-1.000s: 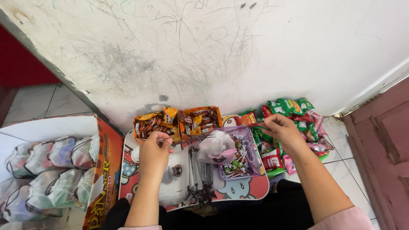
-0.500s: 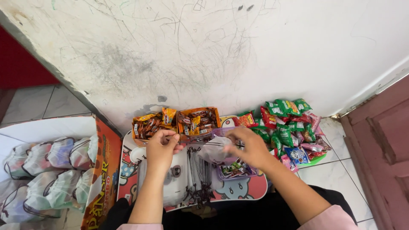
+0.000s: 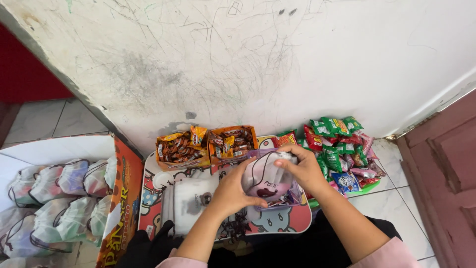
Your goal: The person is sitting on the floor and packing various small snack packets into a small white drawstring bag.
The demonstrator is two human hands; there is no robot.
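A small white drawstring pouch (image 3: 265, 178) with a dark print is held between both hands above a low table with a cartoon print (image 3: 151, 206). My left hand (image 3: 233, 191) cups its left side and bottom. My right hand (image 3: 302, 166) grips its top right edge. Under the pouch lies a purple-rimmed tray (image 3: 292, 198) with small wrapped items. A stack of flat white pouches (image 3: 191, 203) lies on the table to the left, with a bunch of dark strings (image 3: 235, 228) at the near edge.
Two orange boxes of wrapped sweets (image 3: 181, 149) (image 3: 233, 141) stand at the table's far edge, against a scribbled white wall. A heap of green and red snack packets (image 3: 342, 146) lies right. A box of filled pouches (image 3: 54, 198) sits left. A brown door (image 3: 446, 168) is at right.
My right hand came back from the snack heap at right to the middle and took hold of the pouch. The left hand shifted right, and the pouch now sits between both hands.
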